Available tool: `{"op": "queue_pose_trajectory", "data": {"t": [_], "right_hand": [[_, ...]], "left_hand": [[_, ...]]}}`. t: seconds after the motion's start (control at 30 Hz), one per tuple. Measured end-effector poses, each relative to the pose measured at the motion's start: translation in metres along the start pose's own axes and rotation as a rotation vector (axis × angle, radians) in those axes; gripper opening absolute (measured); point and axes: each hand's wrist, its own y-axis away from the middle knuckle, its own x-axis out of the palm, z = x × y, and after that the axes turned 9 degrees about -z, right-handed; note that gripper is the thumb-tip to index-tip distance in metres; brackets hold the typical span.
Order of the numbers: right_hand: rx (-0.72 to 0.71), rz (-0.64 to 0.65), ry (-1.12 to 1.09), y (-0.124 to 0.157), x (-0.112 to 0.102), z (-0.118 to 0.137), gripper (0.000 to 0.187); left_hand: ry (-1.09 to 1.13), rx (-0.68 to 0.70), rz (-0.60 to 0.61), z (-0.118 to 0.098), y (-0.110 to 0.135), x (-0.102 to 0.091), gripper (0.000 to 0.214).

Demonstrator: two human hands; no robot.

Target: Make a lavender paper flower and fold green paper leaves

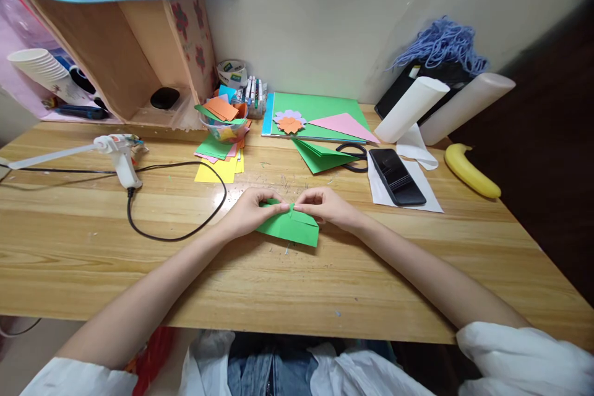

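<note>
A piece of green paper [290, 232] with creased, folded flaps is between my hands, just above the middle of the wooden table. My left hand [253, 210] pinches its upper left edge, thumb on top. On the other side my right hand [327, 207] pinches the same paper near its top middle, and the two thumbs almost meet there. Some of the fingers are hidden behind the paper. Beyond my right hand lies another folded green paper [318, 156], partly over black-handled scissors [355, 158].
A glue gun [119, 158] with a looping black cord lies left. Paper scraps fill a clear bowl [225, 130] at the back. Paper flowers [290, 122] rest on green sheets. A phone [397, 177], a banana [471, 170] and white rolls [413, 108] are at right.
</note>
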Motion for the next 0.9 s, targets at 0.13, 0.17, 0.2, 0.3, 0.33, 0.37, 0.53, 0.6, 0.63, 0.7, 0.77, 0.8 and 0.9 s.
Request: {"op": "queue_pose_trajectory", "data": {"t": [0.13,0.17,0.2,0.3,0.33,0.37,0.53,0.6,0.63,0.7,0.77,0.8,0.9], "right_hand": [[0.001,0.013,-0.029,-0.0008,-0.0024,0.0019,0.028],[0.009,0.030,-0.033,-0.0013,-0.0038,0.0023,0.027],[0.019,0.044,-0.039,-0.0018,-0.0051,0.0025,0.026],[0.051,0.069,-0.057,-0.0029,-0.0077,0.0025,0.025],[0.057,0.077,-0.058,-0.0031,-0.0079,0.0023,0.025],[0.061,0.085,-0.055,-0.0031,-0.0080,0.0021,0.025],[0.048,0.115,-0.031,-0.0025,-0.0085,0.0018,0.027],[0.035,0.121,-0.029,-0.0022,-0.0085,0.0021,0.027],[0.030,0.121,-0.028,-0.0019,-0.0081,0.0024,0.028],[0.021,0.105,-0.019,-0.0012,-0.0064,0.0033,0.028],[0.015,0.069,-0.001,-0.0003,-0.0038,0.0045,0.028],[0.011,0.048,0.006,0.0002,-0.0024,0.0050,0.029],[-0.006,0.002,0.013,0.0008,0.0012,0.0051,0.030]], "left_hand": [[-0.034,0.002,-0.028,0.0019,0.0003,0.0014,0.027],[-0.032,0.004,-0.027,0.0016,0.0005,0.0015,0.027],[-0.027,0.005,-0.025,0.0011,0.0007,0.0015,0.026],[-0.022,0.005,-0.015,-0.0012,0.0012,0.0012,0.026],[-0.024,0.004,-0.014,-0.0019,0.0014,0.0012,0.026],[-0.028,0.004,-0.014,-0.0023,0.0015,0.0011,0.026],[-0.029,0.020,-0.010,-0.0017,0.0021,0.0016,0.027],[-0.033,0.025,-0.007,-0.0009,0.0021,0.0019,0.027],[-0.036,0.026,-0.005,-0.0005,0.0020,0.0021,0.027],[-0.042,0.028,-0.002,0.0003,0.0017,0.0024,0.027],[-0.050,0.029,-0.006,0.0008,0.0017,0.0024,0.027],[-0.056,0.029,-0.011,0.0009,0.0018,0.0024,0.027],[-0.075,0.025,-0.022,0.0009,0.0025,0.0022,0.028]]}}
